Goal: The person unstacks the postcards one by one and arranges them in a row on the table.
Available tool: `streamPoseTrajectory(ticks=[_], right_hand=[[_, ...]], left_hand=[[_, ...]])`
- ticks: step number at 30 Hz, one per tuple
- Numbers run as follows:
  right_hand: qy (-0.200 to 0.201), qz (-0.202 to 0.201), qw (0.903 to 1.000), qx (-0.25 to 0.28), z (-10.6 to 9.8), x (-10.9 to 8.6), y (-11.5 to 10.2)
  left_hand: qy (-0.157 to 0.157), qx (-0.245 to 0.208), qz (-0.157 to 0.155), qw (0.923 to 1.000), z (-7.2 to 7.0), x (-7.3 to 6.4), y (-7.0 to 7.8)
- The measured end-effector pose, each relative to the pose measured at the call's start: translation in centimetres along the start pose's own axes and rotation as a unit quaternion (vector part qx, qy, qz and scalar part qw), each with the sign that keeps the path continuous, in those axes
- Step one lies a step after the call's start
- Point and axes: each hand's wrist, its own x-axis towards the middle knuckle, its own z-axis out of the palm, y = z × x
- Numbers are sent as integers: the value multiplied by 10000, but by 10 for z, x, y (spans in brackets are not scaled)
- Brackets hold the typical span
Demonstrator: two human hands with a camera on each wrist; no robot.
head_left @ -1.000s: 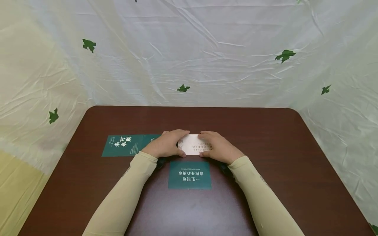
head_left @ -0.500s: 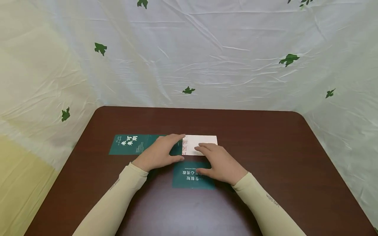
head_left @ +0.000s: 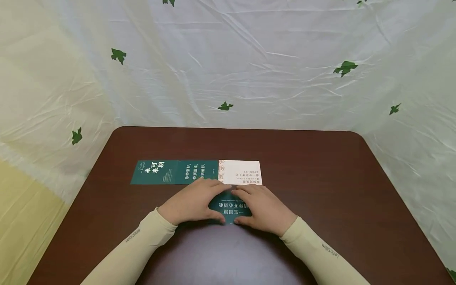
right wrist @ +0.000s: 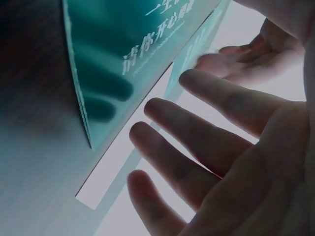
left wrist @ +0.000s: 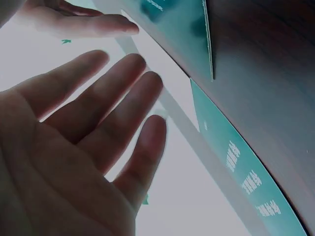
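Note:
A green card [head_left: 229,206] with white writing lies at the front of the row, between my two hands. My left hand [head_left: 194,202] is over its left side and my right hand [head_left: 267,208] over its right side, fingers spread and relaxed. In the wrist views the fingers of both hands look apart from this card [left wrist: 184,34]; whether the thumbs touch it cannot be told. Behind it lies a white card [head_left: 240,173] with red and dark print. Left of that, a green card [head_left: 197,170] and another green card [head_left: 154,172] lie edge to edge in line with it.
The cards lie flat on a dark brown table [head_left: 303,158] with rounded far corners. A pale cloth [head_left: 249,79] with green leaf shapes hangs behind and at both sides.
Both hands have left the white card and come toward me to the front green card, the right hand first. The white card is uncovered now, and the cards appear to stay in place.

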Motion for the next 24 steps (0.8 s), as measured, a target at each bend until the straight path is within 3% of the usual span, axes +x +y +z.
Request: streamPoseTrajectory(ticks=[12, 18, 24], right_hand=[[-196, -3, 9997, -161, 1, 1, -4], [-151, -18, 9998, -164, 1, 2, -4], [-127, -26, 9998, -174, 3, 2, -3]], left_hand=[[-244, 586, -321, 9975, 3, -2, 1], [-251, 790, -306, 9961, 7, -1, 1], [-275, 721, -259, 9967, 9, 0, 2]])
